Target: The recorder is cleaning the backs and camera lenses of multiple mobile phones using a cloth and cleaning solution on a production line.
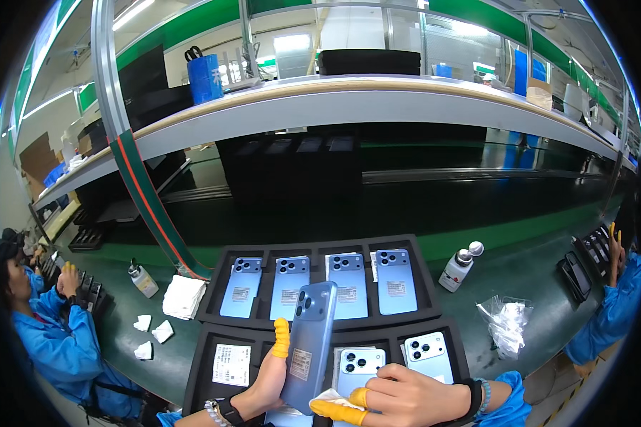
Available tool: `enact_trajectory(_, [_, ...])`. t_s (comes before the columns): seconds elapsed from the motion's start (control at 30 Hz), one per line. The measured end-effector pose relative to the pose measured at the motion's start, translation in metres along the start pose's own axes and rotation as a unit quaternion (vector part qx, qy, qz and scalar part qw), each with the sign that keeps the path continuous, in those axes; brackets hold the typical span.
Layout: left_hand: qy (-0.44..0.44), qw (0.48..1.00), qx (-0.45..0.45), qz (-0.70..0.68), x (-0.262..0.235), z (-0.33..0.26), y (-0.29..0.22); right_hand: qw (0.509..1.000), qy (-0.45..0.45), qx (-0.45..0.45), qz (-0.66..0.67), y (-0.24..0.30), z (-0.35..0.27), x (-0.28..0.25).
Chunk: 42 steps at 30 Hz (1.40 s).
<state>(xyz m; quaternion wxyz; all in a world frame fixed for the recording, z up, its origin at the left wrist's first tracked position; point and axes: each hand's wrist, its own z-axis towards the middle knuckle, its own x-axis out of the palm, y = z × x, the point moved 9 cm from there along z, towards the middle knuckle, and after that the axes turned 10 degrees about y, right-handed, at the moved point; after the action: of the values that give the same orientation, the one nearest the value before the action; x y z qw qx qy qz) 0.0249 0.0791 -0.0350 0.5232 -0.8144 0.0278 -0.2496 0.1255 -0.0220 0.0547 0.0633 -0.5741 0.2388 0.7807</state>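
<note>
My left hand [265, 384], with a yellow finger cot on its thumb, grips a blue smartphone [312, 320] tilted up, its camera side and a small label showing. Close to the phone's lower edge, my right hand [409, 396] pinches a folded white cloth [326, 396] in fingers wearing yellow cots. Below both hands lies a black foam tray [201, 356] with two white phones [427, 350] at its right and a printed white label sheet [231, 364] in the left slot. Behind it, another black tray [426, 285] holds several blue phones [395, 285] in a row.
A stack of white wipes [184, 296], crumpled pieces [163, 331] and a white bottle [143, 278] stand left. On the right are another bottle [456, 269] and a clear plastic bag [507, 327]. Co-workers in blue sit at both sides. A shelf [377, 99] spans overhead.
</note>
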Motion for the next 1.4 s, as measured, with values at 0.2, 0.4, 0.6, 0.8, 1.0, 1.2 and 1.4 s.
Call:
enact_trajectory(0.2, [0.151, 0.975, -0.012, -0.164, -0.006, 0.002, 0.012, 0.968, -0.201, -0.067, -0.134, 0.034, -0.005, -0.049])
enact_trajectory(0.4, [0.305, 0.940, 0.003, -0.150, -0.001, -0.006, 0.019, 0.968, -0.197, -0.065, -0.143, 0.032, -0.003, -0.047])
enact_trajectory(0.6, [0.319, 0.931, 0.006, -0.178, 0.000, -0.008, 0.021, 0.970, -0.182, -0.062, -0.150, 0.031, -0.002, -0.043])
enact_trajectory(0.8, [0.355, 0.934, 0.029, -0.038, 0.010, -0.016, 0.011, 0.973, -0.175, -0.057, -0.141, 0.030, -0.001, -0.041])
enact_trajectory(1.0, [0.336, 0.937, 0.030, -0.088, 0.020, -0.014, -0.010, 0.971, -0.177, -0.061, -0.151, 0.031, -0.002, -0.040])
enact_trajectory(1.2, [0.235, 0.961, 0.131, 0.061, -0.001, -0.003, -0.016, 0.967, -0.181, -0.068, -0.163, 0.034, -0.004, -0.041])
enact_trajectory(1.4, [0.209, 0.953, 0.187, 0.116, -0.012, -0.007, -0.015, 0.966, -0.182, -0.073, -0.167, 0.036, -0.004, -0.041])
